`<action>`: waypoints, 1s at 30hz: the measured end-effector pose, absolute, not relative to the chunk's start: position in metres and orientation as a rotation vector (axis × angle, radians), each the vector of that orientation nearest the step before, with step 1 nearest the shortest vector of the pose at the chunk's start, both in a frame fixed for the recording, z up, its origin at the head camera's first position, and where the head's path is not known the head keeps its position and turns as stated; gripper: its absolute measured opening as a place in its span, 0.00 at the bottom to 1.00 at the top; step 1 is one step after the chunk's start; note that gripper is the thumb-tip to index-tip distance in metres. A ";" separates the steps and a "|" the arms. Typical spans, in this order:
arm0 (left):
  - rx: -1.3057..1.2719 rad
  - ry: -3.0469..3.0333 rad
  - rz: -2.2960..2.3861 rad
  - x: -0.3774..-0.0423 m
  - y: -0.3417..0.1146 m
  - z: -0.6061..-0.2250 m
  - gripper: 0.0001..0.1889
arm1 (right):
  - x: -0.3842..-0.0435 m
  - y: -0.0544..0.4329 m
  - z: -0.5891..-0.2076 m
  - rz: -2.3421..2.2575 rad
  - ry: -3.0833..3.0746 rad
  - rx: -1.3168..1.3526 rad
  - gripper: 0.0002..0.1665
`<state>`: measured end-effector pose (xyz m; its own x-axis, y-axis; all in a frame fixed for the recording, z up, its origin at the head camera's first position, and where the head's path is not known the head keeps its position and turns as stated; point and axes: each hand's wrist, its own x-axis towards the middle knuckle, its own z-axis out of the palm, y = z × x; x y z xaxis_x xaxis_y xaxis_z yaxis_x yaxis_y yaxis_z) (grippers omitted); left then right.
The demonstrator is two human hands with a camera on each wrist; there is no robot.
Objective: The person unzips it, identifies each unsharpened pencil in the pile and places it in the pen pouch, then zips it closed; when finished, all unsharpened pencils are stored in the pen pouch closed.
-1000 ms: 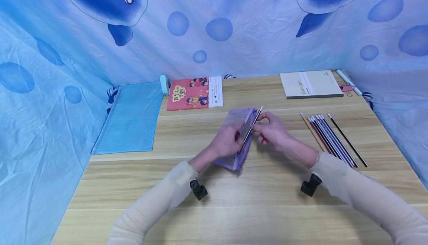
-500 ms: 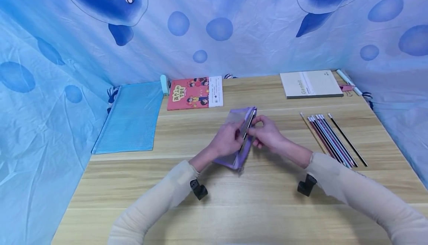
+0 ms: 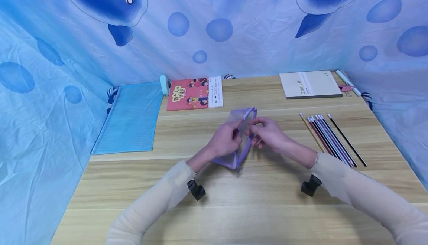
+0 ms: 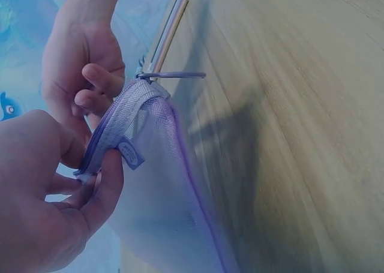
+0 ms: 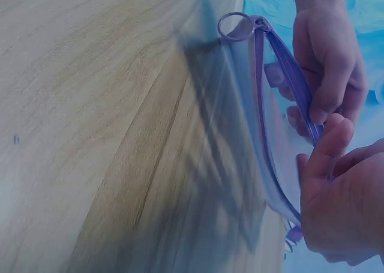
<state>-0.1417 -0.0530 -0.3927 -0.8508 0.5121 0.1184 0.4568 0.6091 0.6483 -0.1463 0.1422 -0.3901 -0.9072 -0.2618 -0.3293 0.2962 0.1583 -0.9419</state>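
Note:
A purple-edged mesh zipper pouch stands partly open on the table, its zipper ring hanging at one end. My left hand pinches one edge of the opening between thumb and fingers, near a small tag. My right hand is at the opposite edge, its thumb and index finger bent in at the opening. No pencil shows between those fingertips; the pouch edge partly hides them. To the right lies a row of several pencils, with one black pencil apart from it.
A blue mesh folder lies at the left. Along the back are a red book, a light-blue stapler-like object, a white notebook, a pink clip and a pale-blue pen. A blue curtain hangs behind.
The dark pencil my right hand held at the pouch has slid down into the opening and is out of sight. My left hand has kept its grip on the edge.

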 end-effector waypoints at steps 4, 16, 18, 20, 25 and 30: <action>0.807 2.731 1.095 -0.141 -0.054 -0.394 0.35 | -0.147 0.159 -0.386 -1.770 2.065 0.019 0.24; 0.810 2.723 1.073 -0.143 -0.057 -0.394 0.34 | -0.174 0.274 -0.379 -1.216 2.453 -0.038 0.21; 0.816 2.721 1.073 -0.143 -0.057 -0.394 0.34 | -0.175 0.289 -0.380 -1.113 2.507 -0.062 0.20; 0.818 2.717 1.070 -0.143 -0.058 -0.395 0.34 | -0.176 0.299 -0.382 -1.043 2.538 -0.083 0.19; 0.807 2.703 1.061 -0.142 -0.058 -0.395 0.34 | -0.176 0.309 -0.388 -0.910 2.588 -0.146 0.19; 0.809 2.703 1.068 -0.142 -0.056 -0.396 0.34 | -0.175 0.310 -0.391 -0.783 2.647 -0.232 0.22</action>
